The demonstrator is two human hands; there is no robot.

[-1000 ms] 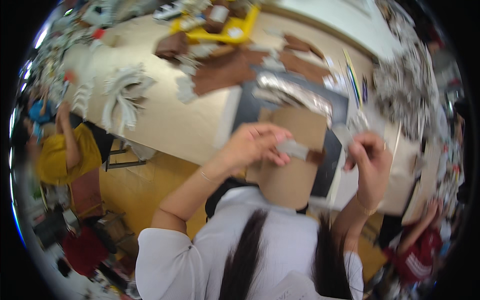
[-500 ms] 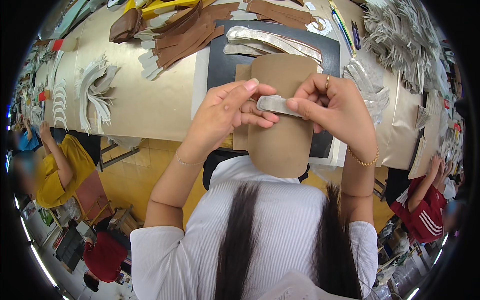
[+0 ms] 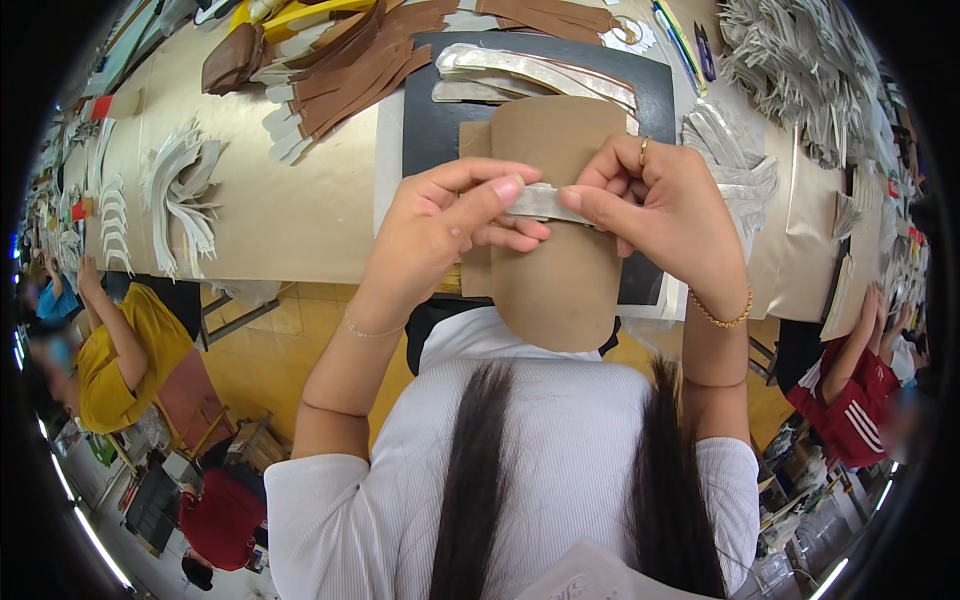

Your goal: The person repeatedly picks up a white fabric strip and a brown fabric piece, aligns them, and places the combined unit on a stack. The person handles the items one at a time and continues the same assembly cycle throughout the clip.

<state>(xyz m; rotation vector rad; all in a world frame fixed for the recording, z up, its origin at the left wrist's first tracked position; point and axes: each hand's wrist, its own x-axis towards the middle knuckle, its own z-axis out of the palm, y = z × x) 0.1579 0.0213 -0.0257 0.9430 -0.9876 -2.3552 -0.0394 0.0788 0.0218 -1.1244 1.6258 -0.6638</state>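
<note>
Stretched between my hands is a short pale grey-silver strip [image 3: 541,204], over a tan, rounded curved form [image 3: 556,290]. My left hand [image 3: 432,218] grips the strip's left end between thumb and fingers. On its other side, my right hand [image 3: 662,208] pinches the strip with thumb and forefinger. Under the form's left edge lies a flat tan piece [image 3: 475,145]. Both rest over a black board [image 3: 418,125]. Longer silvery strips with brown edges [image 3: 520,68] lie on the board beyond the form.
Brown strips with pale ends [image 3: 345,95] are piled at the far left. White curved strips [image 3: 180,195] lie farther left on the table [image 3: 300,230]. Pens [image 3: 682,50], small black snips [image 3: 705,52] and a large grey strip pile [image 3: 790,80] are at the far right. Co-workers sit at both sides.
My left hand has closed its thumb and fingers on the strip's left end, which was showing free beside them before. The view has shifted slightly.
</note>
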